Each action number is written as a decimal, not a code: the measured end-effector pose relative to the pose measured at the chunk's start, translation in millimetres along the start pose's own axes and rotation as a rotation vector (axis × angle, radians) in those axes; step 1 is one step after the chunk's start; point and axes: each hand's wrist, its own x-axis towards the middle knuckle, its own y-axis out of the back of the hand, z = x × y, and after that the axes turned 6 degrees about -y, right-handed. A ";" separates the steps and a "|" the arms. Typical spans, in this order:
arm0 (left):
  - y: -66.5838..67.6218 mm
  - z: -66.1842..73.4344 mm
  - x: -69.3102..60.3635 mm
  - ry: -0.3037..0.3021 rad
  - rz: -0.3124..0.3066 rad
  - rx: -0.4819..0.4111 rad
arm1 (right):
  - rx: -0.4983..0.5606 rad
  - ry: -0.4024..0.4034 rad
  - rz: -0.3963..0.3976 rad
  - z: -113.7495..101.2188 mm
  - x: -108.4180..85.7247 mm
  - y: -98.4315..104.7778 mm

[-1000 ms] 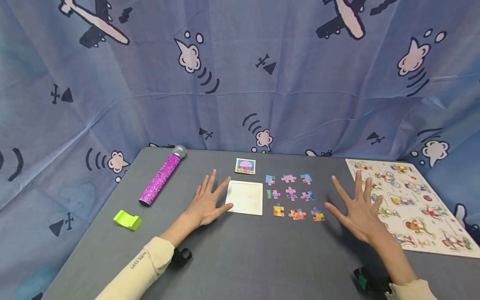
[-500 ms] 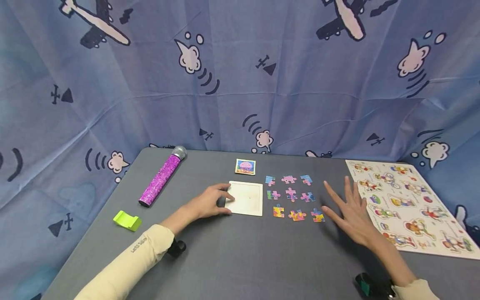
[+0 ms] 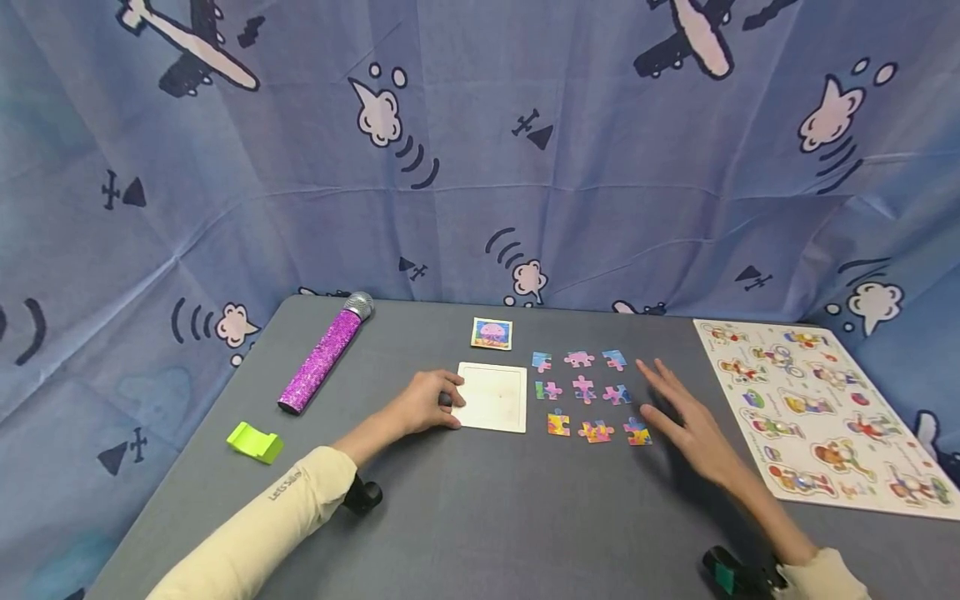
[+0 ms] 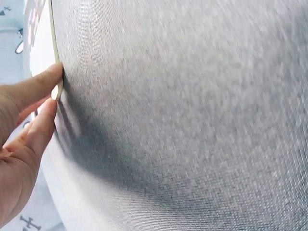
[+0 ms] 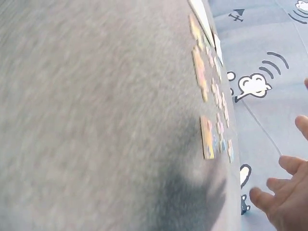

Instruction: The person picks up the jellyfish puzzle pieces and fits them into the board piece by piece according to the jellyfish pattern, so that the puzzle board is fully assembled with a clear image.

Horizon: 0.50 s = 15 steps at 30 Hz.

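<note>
Nine puzzle pieces [image 3: 583, 389] lie beside the white tray [image 3: 492, 398] toward the far edge of the bench [image 3: 517, 517]; your left hand [image 3: 423, 402] pinches the tray's left rim, probably light and stiff there, while your right hand [image 3: 692, 432] hovers, fingers extended.

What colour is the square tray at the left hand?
The tray is cream-white; it shows best in the head view.

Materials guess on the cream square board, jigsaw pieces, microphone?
Cream square board: probably wood or fibreboard; flat, matte-looking face. Jigsaw pieces: likely thin wood or card; printed faces, pale cut edges. Microphone: glittery purple, perhaps plastic; silvery end, maybe metal.
</note>
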 end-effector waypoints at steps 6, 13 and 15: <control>-3.3 5.1 0.6 0.059 0.044 0.013 | 0.110 0.003 -0.001 -0.9 8.0 -3.8; -5.1 8.7 6.5 0.146 0.051 0.023 | 0.253 -0.042 0.020 -1.0 15.6 -10.9; -5.1 9.8 8.1 0.173 0.055 0.023 | 0.304 -0.070 0.015 -1.8 18.6 -13.8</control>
